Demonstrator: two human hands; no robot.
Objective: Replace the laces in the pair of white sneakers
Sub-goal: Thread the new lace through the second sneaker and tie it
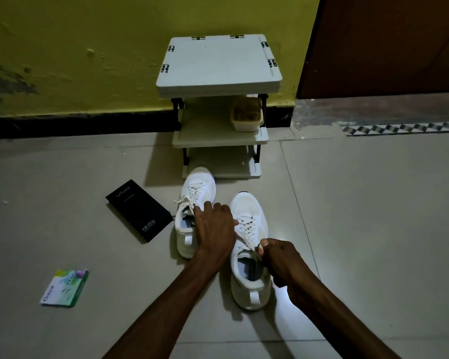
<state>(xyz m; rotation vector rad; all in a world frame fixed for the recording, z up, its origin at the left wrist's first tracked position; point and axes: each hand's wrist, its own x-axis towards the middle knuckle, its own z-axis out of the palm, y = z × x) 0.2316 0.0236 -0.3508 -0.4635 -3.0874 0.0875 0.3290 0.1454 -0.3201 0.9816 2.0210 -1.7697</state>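
Note:
Two white sneakers stand side by side on the tiled floor, toes pointing away from me. The left sneaker (192, 203) is laced, with loose lace ends near its tongue. My left hand (213, 226) lies across the gap between the shoes, fingers spread over the left sneaker's collar and reaching the side of the right sneaker (249, 250). My right hand (275, 257) pinches the lace (245, 229) of the right sneaker at its top eyelets. That lace runs crisscross up the shoe.
A small white three-tier rack (218, 107) stands against the yellow wall, with a tub (246, 114) on its middle shelf. A black box (140, 211) lies left of the shoes. A green-and-white packet (65, 287) lies further left. A brown door (384, 45) is at the right.

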